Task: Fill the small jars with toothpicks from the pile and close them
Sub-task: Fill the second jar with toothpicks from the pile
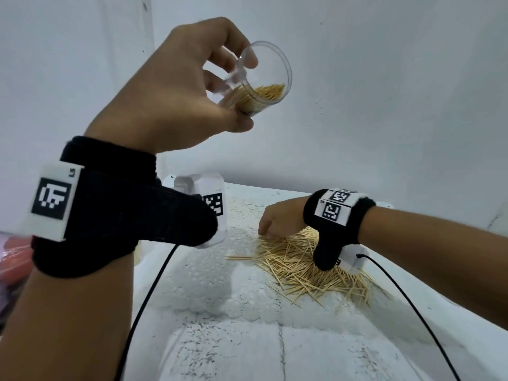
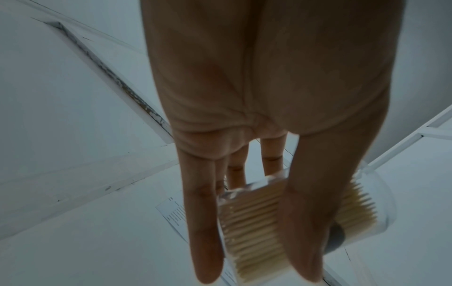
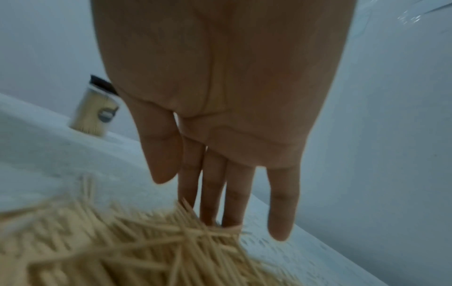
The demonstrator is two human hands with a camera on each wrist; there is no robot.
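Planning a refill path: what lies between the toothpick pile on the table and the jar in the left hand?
In the head view, only the right hand touching the pile, then open air up to the jar the left hand holds.
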